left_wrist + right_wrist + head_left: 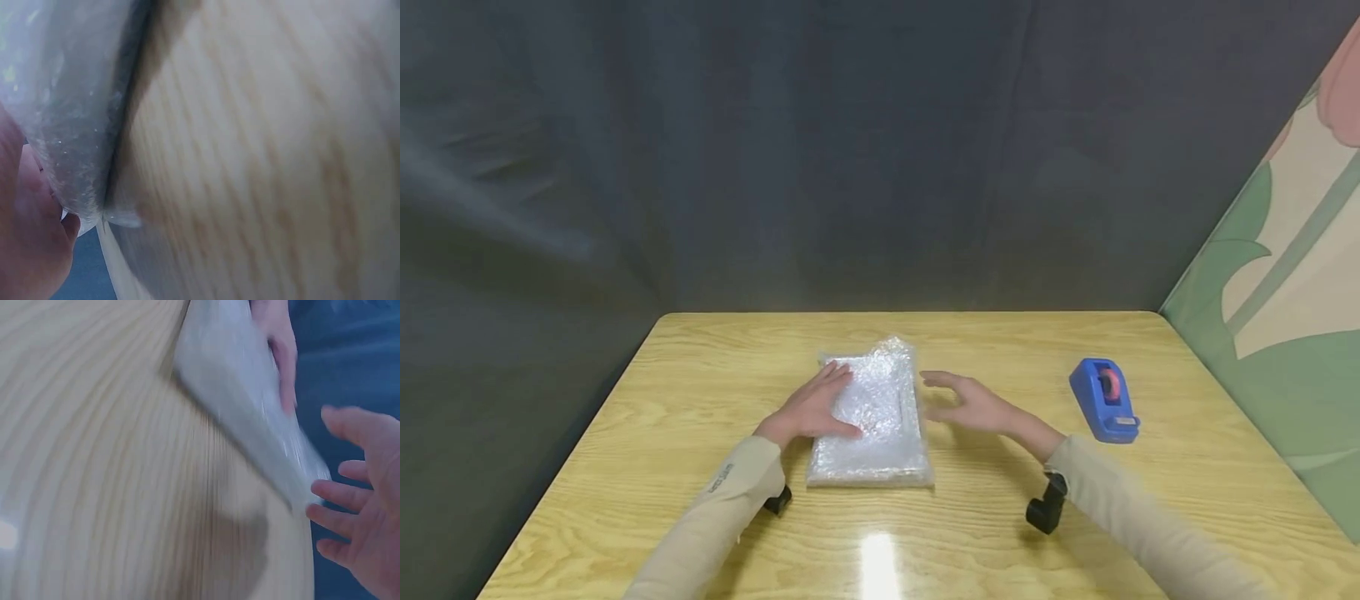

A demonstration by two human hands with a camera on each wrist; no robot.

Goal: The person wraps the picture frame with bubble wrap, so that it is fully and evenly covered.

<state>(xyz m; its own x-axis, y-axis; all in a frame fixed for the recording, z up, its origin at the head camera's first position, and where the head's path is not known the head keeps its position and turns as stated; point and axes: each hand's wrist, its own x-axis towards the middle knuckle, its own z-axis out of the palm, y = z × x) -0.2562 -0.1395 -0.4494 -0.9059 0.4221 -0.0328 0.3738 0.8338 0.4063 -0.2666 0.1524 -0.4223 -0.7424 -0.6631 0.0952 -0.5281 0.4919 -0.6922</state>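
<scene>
A flat rectangular packet in clear bubble wrap (880, 417) lies on the wooden table, with a loose flap of wrap sticking up past its far edge. My left hand (820, 406) rests on its left part, fingers spread and thumb reaching across the top. In the left wrist view the bubble wrap (75, 106) fills the upper left, beside part of that hand. Just off the packet's right edge is my right hand (973, 404), its fingers apart and holding nothing. The right wrist view shows the right hand's fingers (340, 519) loosely extended near a packet corner.
A blue tape dispenser (1105, 402) with a pink roll stands on the right side of the table (1000, 525). Behind the table hangs a dark curtain (895, 167). A flowered fabric panel (1292, 292) borders the right side.
</scene>
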